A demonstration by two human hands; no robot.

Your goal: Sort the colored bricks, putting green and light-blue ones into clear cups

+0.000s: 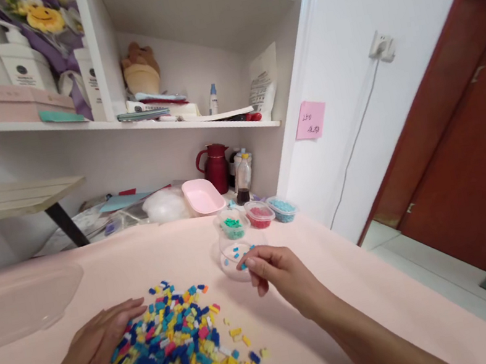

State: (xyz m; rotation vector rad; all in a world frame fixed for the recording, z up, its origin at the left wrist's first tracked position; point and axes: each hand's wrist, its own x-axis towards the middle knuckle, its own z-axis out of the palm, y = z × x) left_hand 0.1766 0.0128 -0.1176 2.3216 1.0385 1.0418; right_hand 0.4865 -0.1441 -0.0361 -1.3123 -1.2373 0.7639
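Observation:
My left hand (105, 335) lies with its fingers stretched out along the left edge of a heap of small plastic building bricks (173, 345) in blue, teal, yellow, red and white. Over the front rim of a round clear tub (231, 272) hovers my right hand (277, 270), thumb and fingertips pinched together. Whatever the pinch holds, if anything, is hidden or too small to make out. Several blue bricks (235, 250) lie inside that tub, partly covered by my fingers.
Behind the tub stand clear containers of green pieces (232, 224), red pieces (260, 214) and light blue pieces (282, 208). A pink basin (203, 197), dark red jug (217, 168) and bottle (244, 178) stand farther back. At left lies a clear plastic lid or tray (24, 302).

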